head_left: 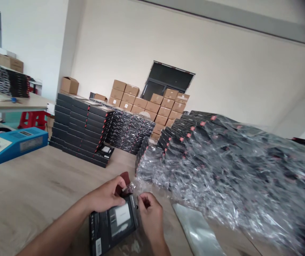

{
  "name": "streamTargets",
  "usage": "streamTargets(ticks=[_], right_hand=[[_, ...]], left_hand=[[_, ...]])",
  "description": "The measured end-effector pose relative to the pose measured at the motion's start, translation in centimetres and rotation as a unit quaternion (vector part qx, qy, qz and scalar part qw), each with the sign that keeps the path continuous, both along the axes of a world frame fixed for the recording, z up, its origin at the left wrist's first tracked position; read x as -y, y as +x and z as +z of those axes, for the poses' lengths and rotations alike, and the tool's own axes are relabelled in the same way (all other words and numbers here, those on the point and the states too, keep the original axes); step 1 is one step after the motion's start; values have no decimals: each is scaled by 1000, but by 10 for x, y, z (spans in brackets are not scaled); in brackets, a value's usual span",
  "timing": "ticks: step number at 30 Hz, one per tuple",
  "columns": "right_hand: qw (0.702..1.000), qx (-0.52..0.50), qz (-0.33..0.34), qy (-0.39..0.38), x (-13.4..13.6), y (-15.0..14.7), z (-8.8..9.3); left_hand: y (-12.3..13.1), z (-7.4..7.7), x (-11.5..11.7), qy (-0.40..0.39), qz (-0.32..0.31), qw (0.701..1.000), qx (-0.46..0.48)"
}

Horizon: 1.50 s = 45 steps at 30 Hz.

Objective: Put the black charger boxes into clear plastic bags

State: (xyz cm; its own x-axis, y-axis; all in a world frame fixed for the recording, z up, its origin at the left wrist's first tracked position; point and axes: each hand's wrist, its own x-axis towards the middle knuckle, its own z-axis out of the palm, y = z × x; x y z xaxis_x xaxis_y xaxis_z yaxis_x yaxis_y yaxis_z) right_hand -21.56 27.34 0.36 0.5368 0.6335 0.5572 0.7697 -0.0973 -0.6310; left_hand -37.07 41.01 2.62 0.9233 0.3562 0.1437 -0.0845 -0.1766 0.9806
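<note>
My left hand (pixel 105 196) grips the far end of a flat black product box (pixel 112 224) low in the middle of the head view, thumb on its top face. My right hand (pixel 150 217) is at the box's right edge, fingers pinched on the clear plastic wrap (pixel 135 186) around the box's far end. A dark red flap (pixel 125 177) sticks up just beyond my left fingers. The box rests on the wooden table (pixel 35 192).
A big heap of black boxes in clear bags (pixel 229 163) fills the right. An empty clear bag (pixel 197 231) lies beside my right hand. Stacked unwrapped black boxes (pixel 80 128) stand ahead, a blue machine (pixel 10 144) at left, brown cartons (pixel 147 103) behind.
</note>
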Motion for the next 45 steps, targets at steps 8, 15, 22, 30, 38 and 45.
streamTargets(ticks=[8, 15, 22, 30, 38, 45], right_hand=[[999, 29, 14, 7, 1, -1, 1], [999, 48, 19, 5, 1, -2, 2], [992, 117, 44, -21, 3, -6, 8], [993, 69, -79, -50, 5, 15, -3], [985, -163, -17, -47, 2, 23, -13], [988, -112, -38, 95, 2, 20, -4]], left_hand=[[0, 9, 2, 41, 57, 997, 32], [1, 8, 5, 90, 50, 995, 9], [0, 11, 3, 170, 67, 983, 2], [4, 7, -1, 188, 100, 977, 2], [4, 0, -1, 101, 33, 994, -36], [5, 0, -2, 37, 22, 998, -36]])
